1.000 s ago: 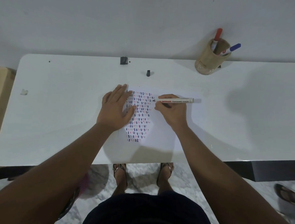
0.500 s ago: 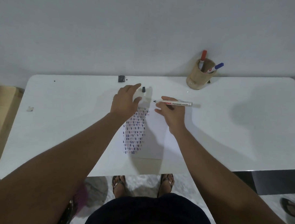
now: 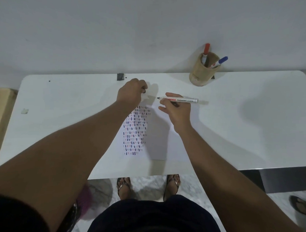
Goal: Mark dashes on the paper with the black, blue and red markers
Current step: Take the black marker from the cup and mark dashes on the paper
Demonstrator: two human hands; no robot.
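Note:
A white sheet of paper [image 3: 158, 133] lies on the white table [image 3: 235, 130], its left part filled with rows of black, blue and red dashes [image 3: 135, 131]. My right hand [image 3: 175, 111] holds the uncapped black marker [image 3: 178, 99] level above the paper's far edge, tip pointing left. My left hand [image 3: 132, 94] is beyond the paper's far left corner, fingers closed on the small black marker cap [image 3: 144, 91]. The red marker [image 3: 206, 52] and the blue marker [image 3: 219, 62] stand in a tan cup [image 3: 201, 74] at the back right.
A small black block [image 3: 120, 76] sits at the table's back edge by the wall. A scrap of tape [image 3: 24, 111] is stuck near the left edge. My sandalled feet show below the table's front edge, and another foot is at the far right.
My left hand left the paper, reached forward and closed on the black cap. My right hand lifted the marker off the paper. The camera tilted back.

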